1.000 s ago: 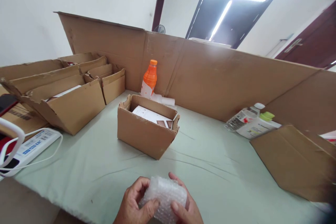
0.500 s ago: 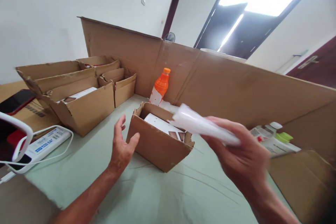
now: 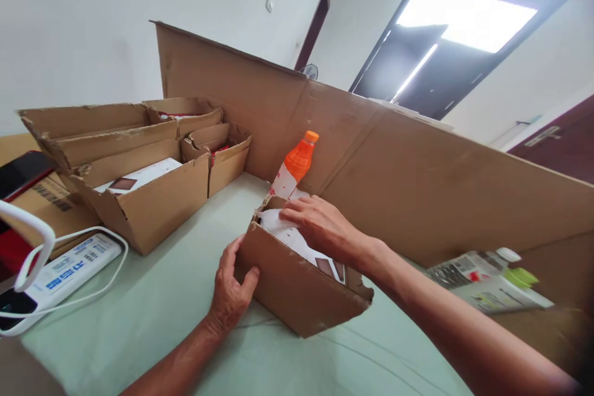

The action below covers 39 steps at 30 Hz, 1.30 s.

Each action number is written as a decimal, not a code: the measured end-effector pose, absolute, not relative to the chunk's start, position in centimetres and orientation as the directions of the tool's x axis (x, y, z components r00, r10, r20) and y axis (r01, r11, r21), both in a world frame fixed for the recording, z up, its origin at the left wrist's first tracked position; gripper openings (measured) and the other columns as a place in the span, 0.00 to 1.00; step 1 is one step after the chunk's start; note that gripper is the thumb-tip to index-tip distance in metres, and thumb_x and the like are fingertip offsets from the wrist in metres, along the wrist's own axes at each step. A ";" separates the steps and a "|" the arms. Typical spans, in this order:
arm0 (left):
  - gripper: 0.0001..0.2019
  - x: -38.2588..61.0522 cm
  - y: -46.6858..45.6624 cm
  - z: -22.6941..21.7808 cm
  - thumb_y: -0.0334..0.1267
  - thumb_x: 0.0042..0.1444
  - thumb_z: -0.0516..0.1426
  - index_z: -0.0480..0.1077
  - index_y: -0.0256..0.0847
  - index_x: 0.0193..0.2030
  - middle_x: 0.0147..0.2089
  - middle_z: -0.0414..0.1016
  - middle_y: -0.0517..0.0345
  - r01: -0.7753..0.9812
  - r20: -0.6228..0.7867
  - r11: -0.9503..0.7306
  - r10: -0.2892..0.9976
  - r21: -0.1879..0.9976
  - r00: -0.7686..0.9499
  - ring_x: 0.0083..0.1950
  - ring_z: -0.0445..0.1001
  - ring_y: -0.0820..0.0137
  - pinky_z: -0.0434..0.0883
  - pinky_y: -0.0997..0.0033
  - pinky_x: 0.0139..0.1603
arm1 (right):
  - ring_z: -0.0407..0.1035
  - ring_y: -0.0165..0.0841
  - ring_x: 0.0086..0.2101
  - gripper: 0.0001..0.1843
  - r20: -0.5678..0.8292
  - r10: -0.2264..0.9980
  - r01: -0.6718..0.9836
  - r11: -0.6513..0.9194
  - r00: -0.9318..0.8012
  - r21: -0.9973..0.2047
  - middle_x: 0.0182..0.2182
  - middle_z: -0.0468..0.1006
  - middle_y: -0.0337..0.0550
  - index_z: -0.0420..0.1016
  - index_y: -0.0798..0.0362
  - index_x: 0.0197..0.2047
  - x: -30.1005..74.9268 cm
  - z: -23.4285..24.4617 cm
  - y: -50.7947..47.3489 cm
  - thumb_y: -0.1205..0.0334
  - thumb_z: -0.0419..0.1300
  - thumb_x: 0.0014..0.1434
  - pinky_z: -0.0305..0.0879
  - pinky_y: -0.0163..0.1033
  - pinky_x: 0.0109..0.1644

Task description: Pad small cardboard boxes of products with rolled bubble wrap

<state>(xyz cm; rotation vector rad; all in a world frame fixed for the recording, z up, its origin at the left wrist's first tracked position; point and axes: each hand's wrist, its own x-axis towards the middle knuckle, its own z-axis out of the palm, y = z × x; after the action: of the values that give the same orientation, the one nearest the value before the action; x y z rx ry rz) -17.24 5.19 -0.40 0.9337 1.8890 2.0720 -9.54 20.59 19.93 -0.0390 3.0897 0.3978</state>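
A small open cardboard box (image 3: 297, 291) sits on the pale green table cloth (image 3: 176, 303). My left hand (image 3: 232, 288) grips its near left corner, thumb on the front wall. My right hand (image 3: 325, 229) reaches into the box from the right, its fingers laid over a white bubble-wrapped package (image 3: 271, 221) at the box's far left end; the thumb is hidden. Under the hand, a white carton (image 3: 306, 250) with a brown picture lies inside the box.
An orange bottle (image 3: 297, 164) stands behind the box against a tall cardboard wall (image 3: 417, 179). Larger open boxes (image 3: 153, 210) stand at the left, with a white power strip (image 3: 65, 269) and cable before them. Plastic bottles (image 3: 492, 272) lie at the right.
My right hand has brought the bubble-wrapped package from mid-air down into the small box. My left hand has gone from open beside the box to gripping its corner.
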 end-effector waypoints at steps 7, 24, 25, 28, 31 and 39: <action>0.25 -17.1 5.2 -0.9 0.40 0.57 0.57 0.63 0.38 0.61 0.58 0.72 0.44 0.307 0.339 -0.147 0.505 0.940 -0.794 0.61 0.70 0.54 0.67 0.48 0.63 | 0.72 0.37 0.42 0.19 -0.278 -0.171 -0.250 0.926 -0.945 0.283 0.44 0.80 0.48 0.80 0.52 0.45 -15.2 20.9 18.8 0.81 0.56 0.59 0.59 0.40 0.41; 0.24 -17.2 5.1 -0.4 0.39 0.57 0.57 0.65 0.38 0.60 0.58 0.72 0.43 0.312 0.346 -0.154 0.491 0.938 -0.800 0.61 0.70 0.53 0.67 0.48 0.63 | 0.71 0.34 0.36 0.12 -0.141 -0.012 -0.058 0.944 -0.990 0.325 0.39 0.77 0.48 0.76 0.56 0.43 -13.9 18.7 19.6 0.76 0.53 0.64 0.57 0.38 0.35; 0.24 -17.2 5.1 -0.5 0.39 0.57 0.56 0.64 0.37 0.60 0.58 0.72 0.42 0.310 0.340 -0.145 0.491 0.940 -0.802 0.60 0.70 0.53 0.67 0.48 0.62 | 0.71 0.34 0.36 0.13 -0.150 -0.024 -0.070 0.947 -0.988 0.313 0.39 0.77 0.47 0.76 0.55 0.45 -14.0 18.5 19.7 0.76 0.53 0.64 0.56 0.38 0.34; 0.24 -17.3 5.0 -0.5 0.39 0.57 0.56 0.64 0.38 0.60 0.58 0.72 0.42 0.306 0.332 -0.136 0.504 0.942 -0.798 0.60 0.70 0.53 0.67 0.47 0.62 | 0.71 0.33 0.35 0.12 -0.117 -0.021 -0.054 0.957 -0.993 0.284 0.38 0.77 0.46 0.75 0.55 0.47 -14.2 18.5 20.2 0.74 0.53 0.66 0.54 0.37 0.33; 0.23 -17.3 4.9 -0.4 0.39 0.58 0.56 0.64 0.39 0.60 0.58 0.72 0.44 0.302 0.331 -0.142 0.516 0.943 -0.790 0.61 0.69 0.54 0.67 0.49 0.63 | 0.71 0.33 0.35 0.12 -0.054 -0.006 -0.021 0.959 -0.999 0.284 0.39 0.78 0.47 0.75 0.54 0.48 -13.9 19.4 20.6 0.71 0.52 0.68 0.54 0.37 0.34; 0.23 -17.4 4.8 -0.6 0.41 0.59 0.57 0.64 0.39 0.60 0.58 0.71 0.44 0.305 0.332 -0.140 0.524 0.942 -0.785 0.61 0.69 0.53 0.65 0.47 0.64 | 0.68 0.31 0.34 0.03 0.049 0.118 0.123 0.985 -0.992 0.119 0.38 0.77 0.42 0.74 0.53 0.39 -11.1 22.9 20.8 0.66 0.60 0.62 0.55 0.36 0.35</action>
<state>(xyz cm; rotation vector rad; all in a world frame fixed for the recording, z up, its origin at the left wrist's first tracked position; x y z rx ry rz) -17.42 4.82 -0.58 0.9521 1.9470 2.0475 -11.13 20.76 22.93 0.1929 3.1716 0.1936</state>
